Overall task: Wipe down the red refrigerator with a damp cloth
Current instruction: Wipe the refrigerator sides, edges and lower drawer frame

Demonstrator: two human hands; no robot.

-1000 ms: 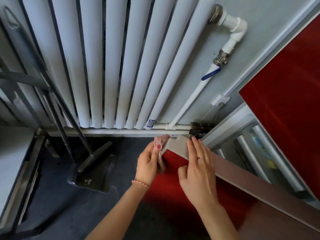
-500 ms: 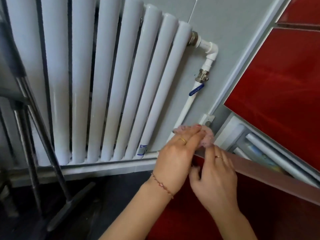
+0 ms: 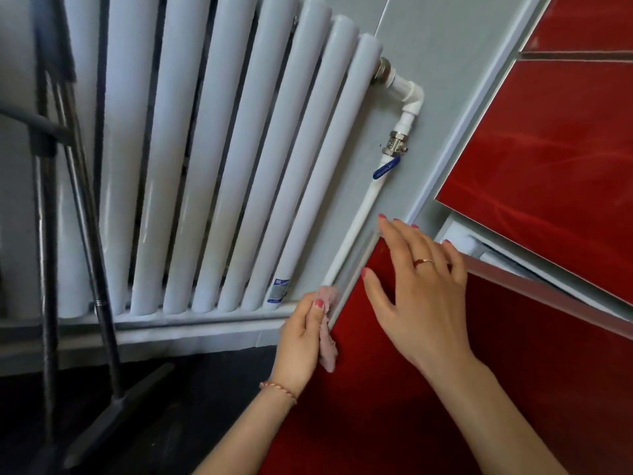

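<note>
**Along the door's side edge, the wipe moves down**

Leftmost in the view, dark metal poles (image 3: 48, 234) lean before the white column radiator (image 3: 219, 159), whose white pipe with a blue-handled valve (image 3: 386, 168) runs down the grey wall. Beside the pipe's foot, the left hand (image 3: 301, 341) is clenched on a crumpled pale pink cloth (image 3: 327, 344), pressing it against the grey side edge of the glossy red refrigerator door (image 3: 394, 389). Half a second ago the cloth sat at the door's top corner; now it is lower, so the wipe seems to be travelling down the edge. Further right, the right hand (image 3: 419, 289), released and spread flat, steadies the open door near its top, holding nothing.
</note>
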